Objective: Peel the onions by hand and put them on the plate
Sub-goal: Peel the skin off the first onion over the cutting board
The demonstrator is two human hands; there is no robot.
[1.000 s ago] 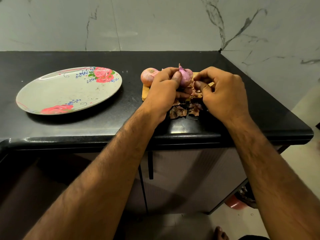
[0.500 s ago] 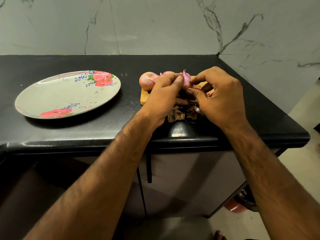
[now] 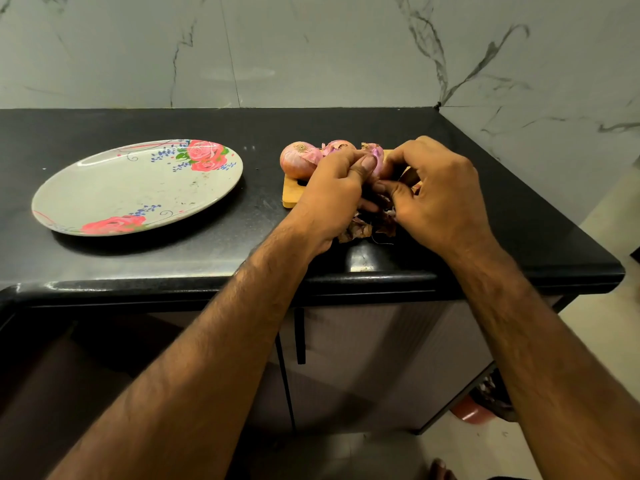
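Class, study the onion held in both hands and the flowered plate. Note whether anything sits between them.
Yes: two other onions sit on the wooden board just left of the held onion, toward the plate. Beyond the board, nothing visible lies on the counter before the plate.

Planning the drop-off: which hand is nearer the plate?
Left. The left hand grips an onion right of the plate; the right hand sits farther right, beyond that onion.

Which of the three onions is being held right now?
The rightmost onion, glossy purple: the left hand grips it while the right hand pinches at its skin. The leftmost onion and middle onion sit unheld on the wooden board.
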